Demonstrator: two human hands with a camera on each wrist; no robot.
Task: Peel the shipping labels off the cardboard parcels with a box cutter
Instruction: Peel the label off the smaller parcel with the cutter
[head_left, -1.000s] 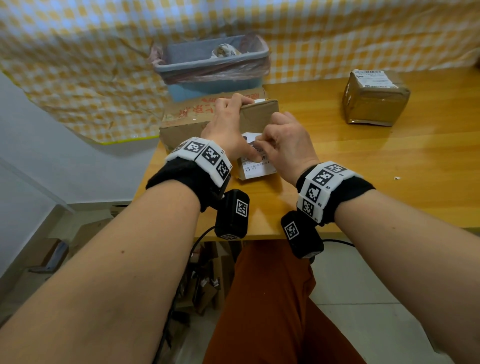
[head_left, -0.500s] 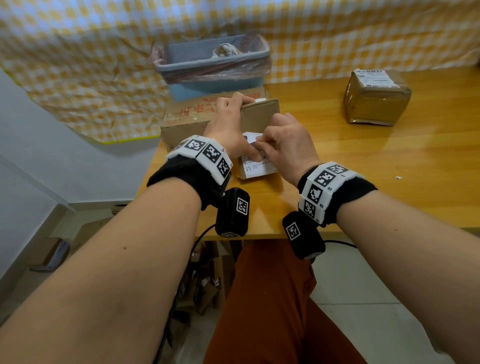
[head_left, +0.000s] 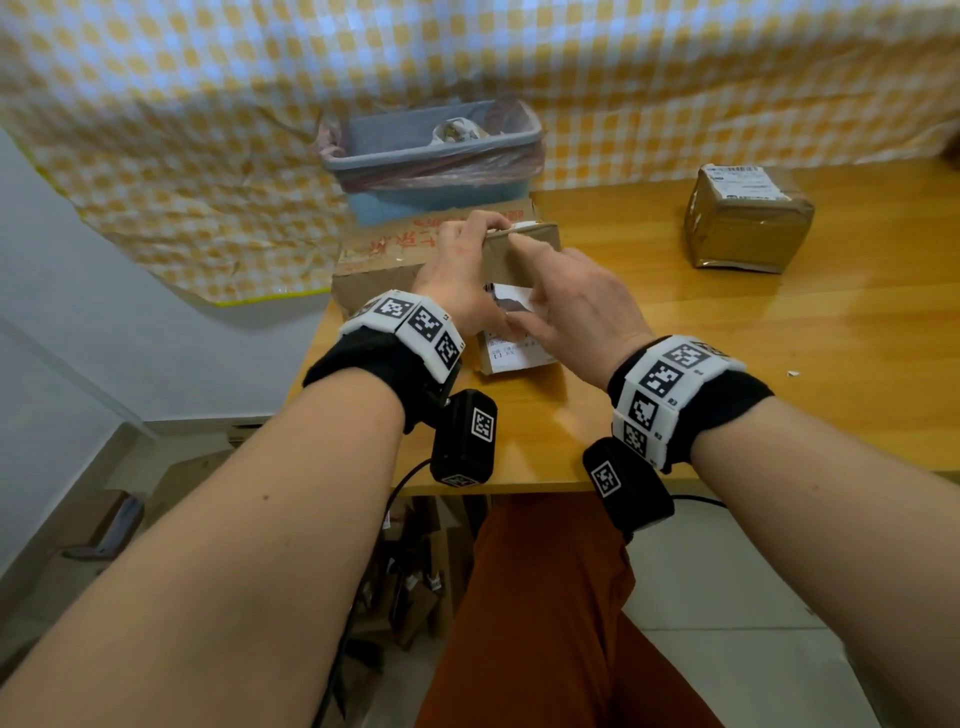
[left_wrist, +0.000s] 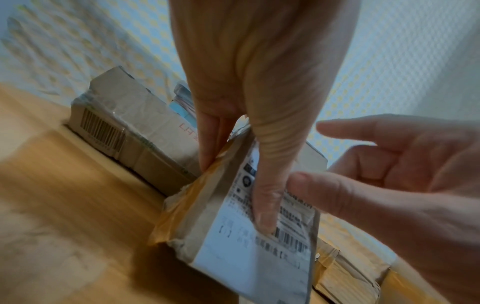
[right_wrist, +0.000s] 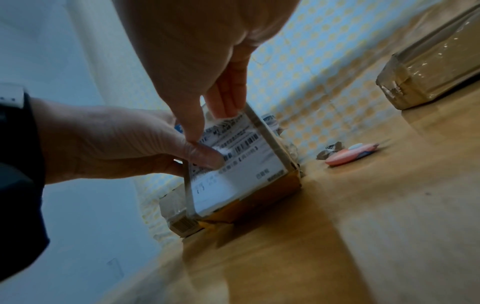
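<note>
A small brown parcel (head_left: 525, 258) stands tilted on edge near the table's left front, its white shipping label (left_wrist: 246, 257) facing me. My left hand (head_left: 467, 270) grips the parcel, fingers over the top edge and behind it, thumb (left_wrist: 265, 205) pressed on the label. My right hand (head_left: 571, 301) is beside it with fingers straightened toward the top edge. Its thumb (left_wrist: 311, 189) touches the label next to my left thumb. A dark torn patch (head_left: 511, 304) shows on the label's upper part. A pink box cutter (right_wrist: 350, 155) lies on the table behind the parcel, held by neither hand.
A flat carton with red print (head_left: 405, 244) lies just behind the small parcel. A taped cube parcel (head_left: 748, 218) with its own label sits at the back right. A blue bin with a plastic liner (head_left: 431, 150) stands beyond the wooden table (head_left: 727, 364).
My right hand was curled at the label's middle; its fingers have now straightened and reached up toward the parcel's top edge. The left hand keeps its grip.
</note>
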